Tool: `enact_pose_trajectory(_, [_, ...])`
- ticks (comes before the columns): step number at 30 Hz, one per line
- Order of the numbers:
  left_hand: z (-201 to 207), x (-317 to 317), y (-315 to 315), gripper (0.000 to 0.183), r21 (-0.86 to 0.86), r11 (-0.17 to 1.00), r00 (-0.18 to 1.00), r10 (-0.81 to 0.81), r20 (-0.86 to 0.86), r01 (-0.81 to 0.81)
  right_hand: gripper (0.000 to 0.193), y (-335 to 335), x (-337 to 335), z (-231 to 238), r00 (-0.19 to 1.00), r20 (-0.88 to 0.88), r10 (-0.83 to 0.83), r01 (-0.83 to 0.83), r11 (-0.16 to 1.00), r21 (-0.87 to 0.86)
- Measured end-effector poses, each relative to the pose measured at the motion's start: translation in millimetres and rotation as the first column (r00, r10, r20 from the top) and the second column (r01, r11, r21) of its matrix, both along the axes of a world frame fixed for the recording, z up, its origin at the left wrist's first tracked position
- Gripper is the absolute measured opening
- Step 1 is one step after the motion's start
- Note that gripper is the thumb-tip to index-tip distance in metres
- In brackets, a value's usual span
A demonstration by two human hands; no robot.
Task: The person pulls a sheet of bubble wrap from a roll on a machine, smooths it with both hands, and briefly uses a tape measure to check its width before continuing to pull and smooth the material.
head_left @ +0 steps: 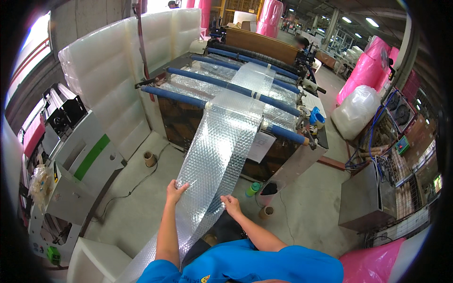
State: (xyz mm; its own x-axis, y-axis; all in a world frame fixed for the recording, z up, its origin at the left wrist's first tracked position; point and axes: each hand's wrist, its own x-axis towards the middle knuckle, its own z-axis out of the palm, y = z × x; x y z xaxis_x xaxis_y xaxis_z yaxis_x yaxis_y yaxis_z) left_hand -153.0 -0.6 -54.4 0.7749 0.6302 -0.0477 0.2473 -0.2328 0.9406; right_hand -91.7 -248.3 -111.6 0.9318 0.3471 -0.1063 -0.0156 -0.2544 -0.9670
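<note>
A long strip of clear bubble wrap (214,141) comes over the blue rollers (174,97) of a machine and slopes down toward me. It passes between my arms and runs on to the lower left. My left hand (176,191) grips the strip's left edge, thumb on top and fingers partly hidden. On the opposite edge, a bit nearer to me, my right hand (230,206) pinches the film, which folds slightly there. Both forearms reach forward from blue sleeves.
White wrapped stacks (104,61) stand left of the machine. A grey machine with a green stripe (92,157) is at far left. Cardboard tubes (149,159), a green bottle (253,189) and cables lie about the floor. Pink rolls (363,70) and a metal cabinet (363,203) are right.
</note>
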Motion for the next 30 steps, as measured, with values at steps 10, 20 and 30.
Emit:
enact_pose_trajectory(10, [-11,11,-2,0.041,-0.039,0.999,0.997,0.006,-0.082,-0.009,0.035,-1,3,-7,1.0,0.023,-0.005,0.007,0.994,-0.109])
enact_pose_trajectory(20, [-40,25,-1,0.043,0.05,0.999,0.994,0.009,-0.107,-0.004,0.035,1,10,-14,0.998,-0.01,-0.055,0.053,0.993,-0.101])
enact_pose_trajectory(30, [-36,55,-5,0.044,0.123,0.992,0.989,-0.012,-0.146,0.03,0.035,7,28,-33,0.987,-0.093,-0.131,0.127,0.991,-0.05])
